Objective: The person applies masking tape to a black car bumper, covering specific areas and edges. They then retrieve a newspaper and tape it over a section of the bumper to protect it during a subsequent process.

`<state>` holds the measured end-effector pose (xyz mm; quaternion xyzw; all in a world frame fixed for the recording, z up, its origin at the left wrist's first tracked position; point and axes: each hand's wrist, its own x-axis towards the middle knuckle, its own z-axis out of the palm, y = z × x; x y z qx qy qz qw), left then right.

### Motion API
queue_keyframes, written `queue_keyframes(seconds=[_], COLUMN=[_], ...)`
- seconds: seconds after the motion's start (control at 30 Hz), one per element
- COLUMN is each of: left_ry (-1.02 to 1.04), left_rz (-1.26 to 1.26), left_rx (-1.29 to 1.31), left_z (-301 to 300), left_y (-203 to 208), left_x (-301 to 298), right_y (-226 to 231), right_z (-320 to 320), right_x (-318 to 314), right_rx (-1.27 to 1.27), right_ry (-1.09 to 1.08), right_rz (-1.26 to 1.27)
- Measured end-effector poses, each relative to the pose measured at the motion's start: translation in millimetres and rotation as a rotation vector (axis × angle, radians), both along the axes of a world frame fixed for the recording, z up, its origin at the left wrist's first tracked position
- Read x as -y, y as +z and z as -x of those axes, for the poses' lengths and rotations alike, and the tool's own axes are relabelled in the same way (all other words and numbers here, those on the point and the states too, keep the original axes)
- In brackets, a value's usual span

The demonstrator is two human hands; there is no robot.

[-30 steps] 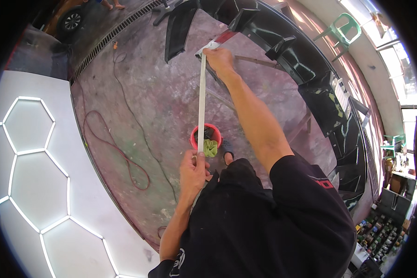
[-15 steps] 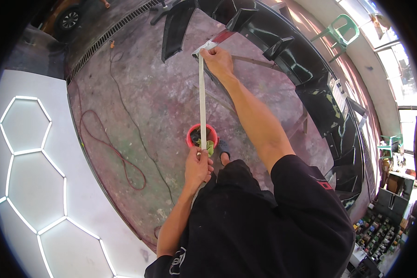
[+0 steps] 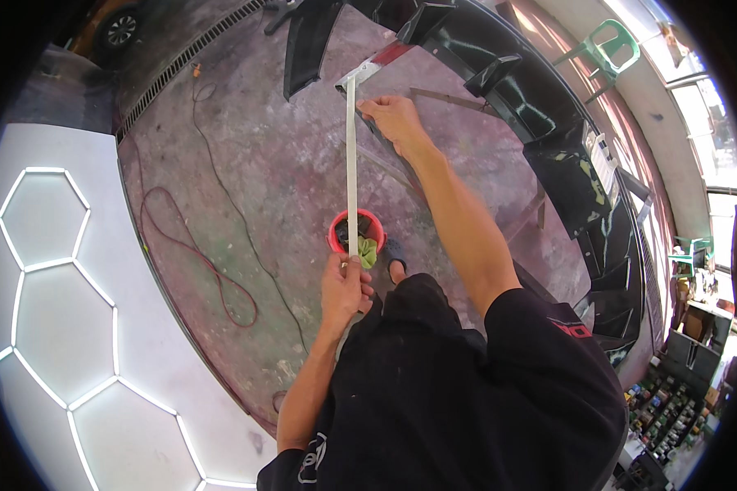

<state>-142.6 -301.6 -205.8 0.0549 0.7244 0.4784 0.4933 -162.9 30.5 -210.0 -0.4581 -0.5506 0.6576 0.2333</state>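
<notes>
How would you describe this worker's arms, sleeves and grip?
The right sleeve is short and black with a red marking; the left sleeve is black with a white marking. Both forearms are bare, left grip and right grip ungloved.

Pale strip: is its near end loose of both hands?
No, the left hand pinches the near end of the pale strip between thumb and fingers.

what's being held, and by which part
The left grip holds the pale strip by its near end; whether the right grip holds anything is unclear.
</notes>
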Motion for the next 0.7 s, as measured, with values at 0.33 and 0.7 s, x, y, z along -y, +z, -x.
queue_keyframes(seconds=[0.33,0.7], left_ry=[-0.024,-0.015], left_rz=[0.010,0.014], left_rx=[-0.040,-0.021], left_z=[-2.6,-4.6], left_y=[3.4,5.8], left_x=[-2.6,-4.9], right_y=[-4.0,0.2], right_z=[-6.5,0.1], right_x=[19.8,23.4], right_rx=[-0.003,-0.027], right_ry=[-0.011,0.005], right_rz=[0.103,0.023])
